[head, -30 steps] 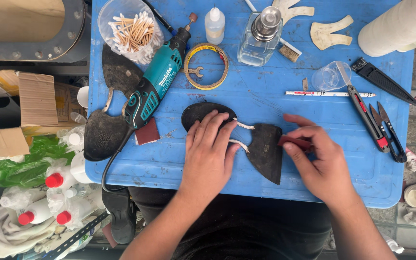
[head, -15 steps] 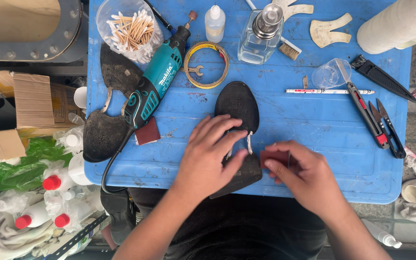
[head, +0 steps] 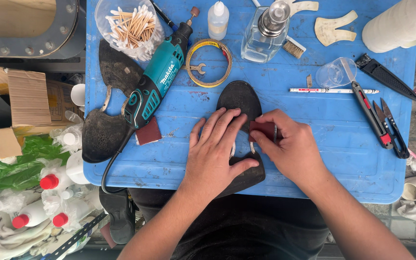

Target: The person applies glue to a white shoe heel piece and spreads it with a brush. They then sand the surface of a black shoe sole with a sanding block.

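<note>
The right hand [head: 292, 149] has its grip closed on a small dark-red sanding block [head: 262, 130], pressed against the black shoe sole [head: 239, 98]. The left hand [head: 215, 154] lies flat with fingers spread over the sole's middle, thumb hooked under its lower part, pinning it down rather than clasping it. The sole lies lengthwise near the front edge of the blue table [head: 343, 144]. To the left rest a teal rotary tool [head: 157, 86], a second red sanding block [head: 148, 131] and two more dark soles [head: 103, 135]. Further back stand a tub of cotton swabs [head: 128, 24], a tape roll [head: 210, 62] and a glass bottle [head: 265, 33]; a utility knife [head: 371, 113] lies right.
</note>
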